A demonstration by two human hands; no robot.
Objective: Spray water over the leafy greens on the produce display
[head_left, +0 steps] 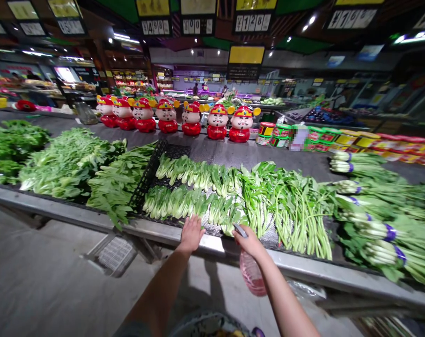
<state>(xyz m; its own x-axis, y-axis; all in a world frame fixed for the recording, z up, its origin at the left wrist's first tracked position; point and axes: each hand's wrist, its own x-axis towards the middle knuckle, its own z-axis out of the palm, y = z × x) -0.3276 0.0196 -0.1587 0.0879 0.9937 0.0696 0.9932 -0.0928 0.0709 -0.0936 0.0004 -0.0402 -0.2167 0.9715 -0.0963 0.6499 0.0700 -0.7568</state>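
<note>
My left hand (191, 232) lies flat with its fingers stretched out on the front row of bok choy (184, 202), at the metal rim of the produce stand (212, 245). My right hand (248, 241) is closed round the top of a pink spray bottle (252, 274), which hangs below the hand in front of the rim. The bottle's grey nozzle (239, 230) points toward the bok choy. A second row of bok choy (198, 173) lies behind the first, on a black mesh tray (152, 171).
Leafy greens (68, 161) pile up to the left. Long-stemmed greens (296, 206) and banded bunches (377, 229) lie to the right. Red figurine jars (191, 119) and coloured tins (339, 138) line the back. A grey floor with a drain grate (114, 252) lies below.
</note>
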